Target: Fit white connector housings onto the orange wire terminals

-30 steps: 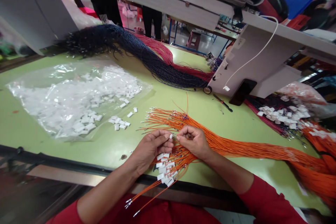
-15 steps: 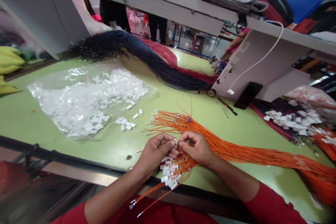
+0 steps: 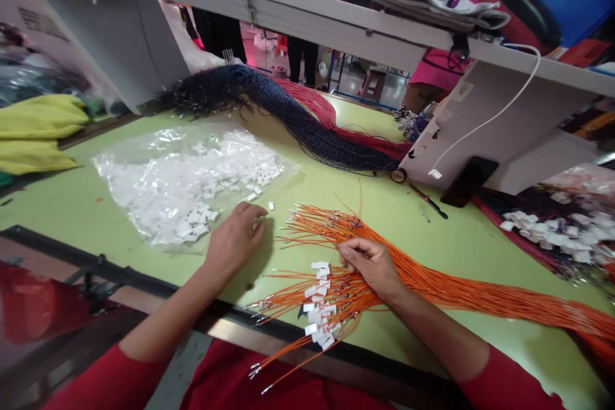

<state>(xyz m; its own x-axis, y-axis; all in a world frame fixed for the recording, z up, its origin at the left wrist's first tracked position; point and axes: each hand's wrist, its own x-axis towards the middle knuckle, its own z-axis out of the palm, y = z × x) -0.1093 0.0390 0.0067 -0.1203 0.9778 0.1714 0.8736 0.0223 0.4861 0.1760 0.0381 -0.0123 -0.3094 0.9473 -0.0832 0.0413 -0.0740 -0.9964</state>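
Observation:
My left hand [image 3: 234, 241] reaches out over the loose white connectors [image 3: 271, 205] lying beside a clear plastic bag of white connectors [image 3: 192, 182]. Its fingers are curled down in a pinch on one of them. My right hand [image 3: 372, 264] rests on the bundle of orange wires [image 3: 456, 285], fingers closed on a wire near the stripped ends. Between my hands, several orange wire ends carry fitted white connectors [image 3: 319, 307] near the table's front edge.
Dark blue wires [image 3: 288, 109] and red wires [image 3: 327, 112] lie across the back of the green table [image 3: 336, 192]. A white shelf support [image 3: 485, 122], a phone [image 3: 468, 180], a small tool [image 3: 427, 200], and more connectors [image 3: 552, 230] sit at right. Yellow cloth [image 3: 43, 131] lies far left.
My left hand left the wire ends and moved up and left to the loose connectors by the bag. My right hand stayed on the orange wires. The view shifted left.

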